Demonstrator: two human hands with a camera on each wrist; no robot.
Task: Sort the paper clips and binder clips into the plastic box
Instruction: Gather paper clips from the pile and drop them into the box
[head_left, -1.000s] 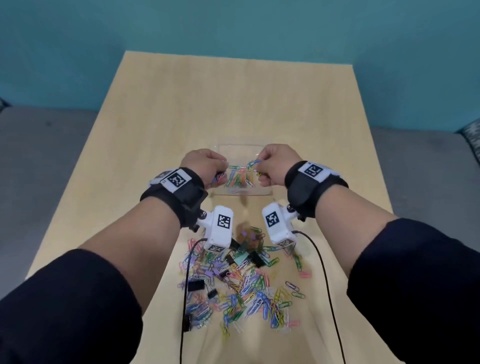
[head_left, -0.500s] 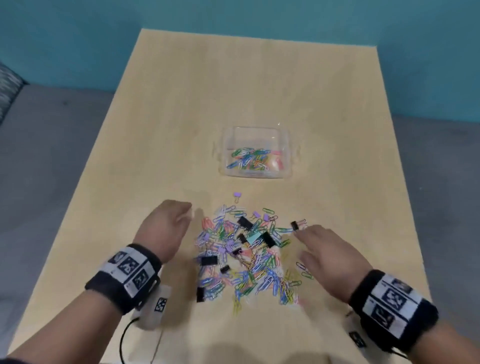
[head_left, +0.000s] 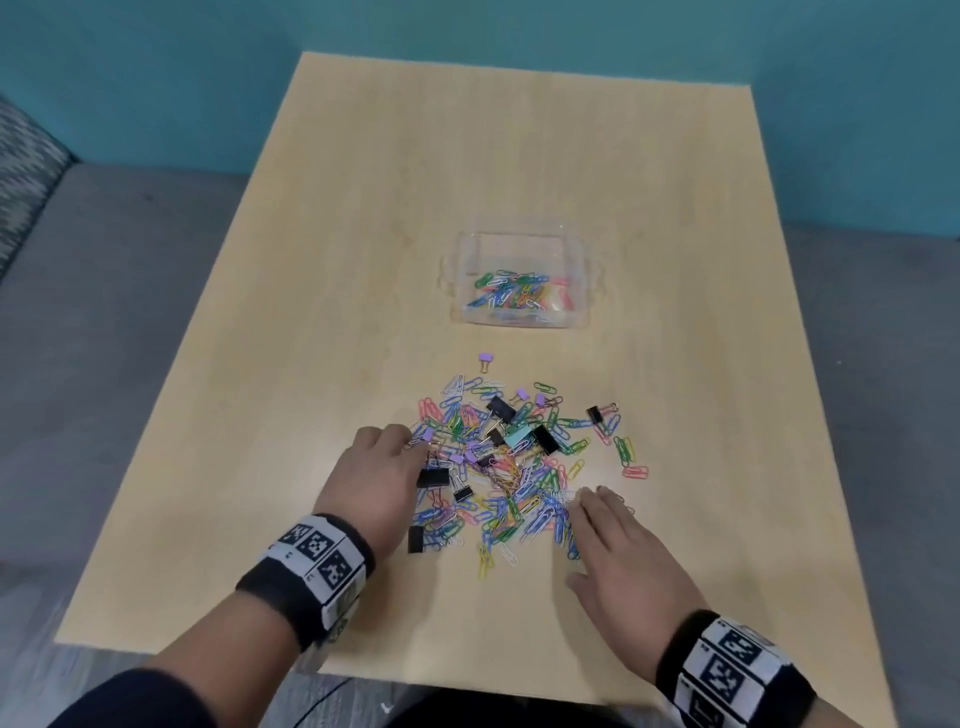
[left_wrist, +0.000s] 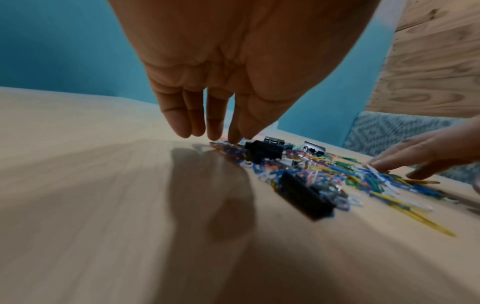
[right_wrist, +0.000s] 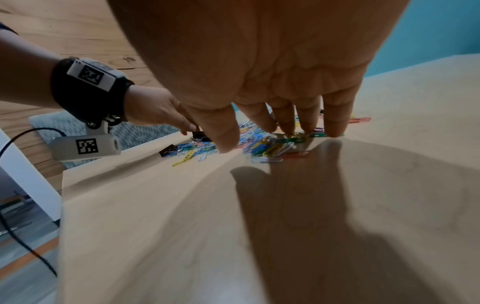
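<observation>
Both hands are open and hold nothing: the left hand (head_left: 375, 470) fingers the pile (head_left: 511, 462) of paper clips and binder clips on the table (head_left: 363, 218), the right hand (head_left: 615, 545) at its near edge. The plastic box (head_left: 522, 280) stands beyond, some clips inside. Tangled paper clips could drag binder clips along, I reckon, spoiling the sort.

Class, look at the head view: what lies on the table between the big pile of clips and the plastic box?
In the head view, one small purple binder clip lies alone between the pile and the plastic box; otherwise bare table.

Mixed clip pile (head_left: 511, 467) on table; clear plastic box (head_left: 521, 243) beyond, holding paper clips.
</observation>
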